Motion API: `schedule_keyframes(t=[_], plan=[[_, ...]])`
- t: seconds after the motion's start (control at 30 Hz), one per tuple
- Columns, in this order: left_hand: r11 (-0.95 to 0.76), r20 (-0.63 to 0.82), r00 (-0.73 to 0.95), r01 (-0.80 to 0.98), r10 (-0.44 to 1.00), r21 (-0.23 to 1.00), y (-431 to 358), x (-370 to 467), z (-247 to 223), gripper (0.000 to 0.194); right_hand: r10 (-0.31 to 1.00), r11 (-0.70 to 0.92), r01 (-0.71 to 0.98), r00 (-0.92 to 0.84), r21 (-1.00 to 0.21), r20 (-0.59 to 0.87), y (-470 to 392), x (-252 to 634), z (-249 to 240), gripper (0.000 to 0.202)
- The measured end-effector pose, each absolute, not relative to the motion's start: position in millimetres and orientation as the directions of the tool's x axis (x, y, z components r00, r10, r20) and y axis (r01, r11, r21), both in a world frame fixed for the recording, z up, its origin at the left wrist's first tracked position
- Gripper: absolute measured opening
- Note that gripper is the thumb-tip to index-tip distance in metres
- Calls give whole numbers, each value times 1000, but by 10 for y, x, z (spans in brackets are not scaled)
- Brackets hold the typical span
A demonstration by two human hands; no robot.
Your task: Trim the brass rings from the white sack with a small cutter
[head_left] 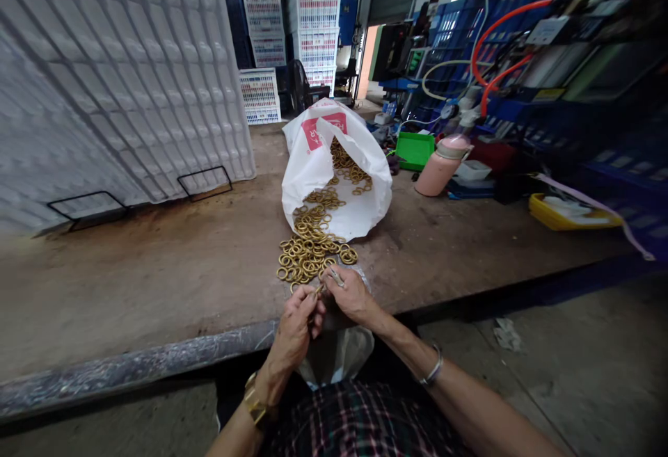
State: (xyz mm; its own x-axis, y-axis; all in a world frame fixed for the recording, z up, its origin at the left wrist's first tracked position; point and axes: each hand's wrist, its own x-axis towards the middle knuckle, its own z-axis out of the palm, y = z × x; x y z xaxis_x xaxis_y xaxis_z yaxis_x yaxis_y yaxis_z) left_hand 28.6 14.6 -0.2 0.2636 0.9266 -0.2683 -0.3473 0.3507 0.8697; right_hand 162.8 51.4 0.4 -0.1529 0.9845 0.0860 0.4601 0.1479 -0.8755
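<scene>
1. Our left hand (296, 328) sits at the near edge of the workbench (156, 283), fingers curled in a narrow pinch on a brass ring (318, 290) at its fingertips; we cannot tell whether anything else is in that pinch.
2. Our right hand (351, 291) lies just beside the left, touching it at the fingertips; its fingers are bent and closed down on a small metal piece (337, 277) resting across the knuckles' far side.
3. Just beyond both grips, touching the right fingertips, spreads a pile of brass rings (310, 252); it runs away from the hands into the mouth of a white plastic bag (360, 158), which holds more rings.
4. Beneath the two hands, toward our lap, hangs a clear plastic bag (334, 353).
5. Well beyond the grip on the right stand a pink bottle (441, 165), lying tilted, and a green tray (415, 149); a yellow tray (566, 212) lies farther right.
6. Far left of the hands leans a white lattice panel (115, 74).
</scene>
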Motion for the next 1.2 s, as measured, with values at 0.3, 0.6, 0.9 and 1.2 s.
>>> schedule_keyframes(t=[0.3,0.6,0.9,1.2], plan=[[270,-230,169,-279,959,921,180,279,-49,33,946,307,816,-316,-490,66,366,1638,-37,20],[264,-245,120,-186,962,946,163,280,-35,38,955,267,879,-297,-396,-17,355,1599,26,25],[214,-193,136,-165,972,963,61,262,97,37,988,132,951,-149,-280,-40,481,1653,74,25],[283,-205,204,-509,957,813,79,269,155,26,982,88,468,-191,-880,-4,523,1631,74,28]])
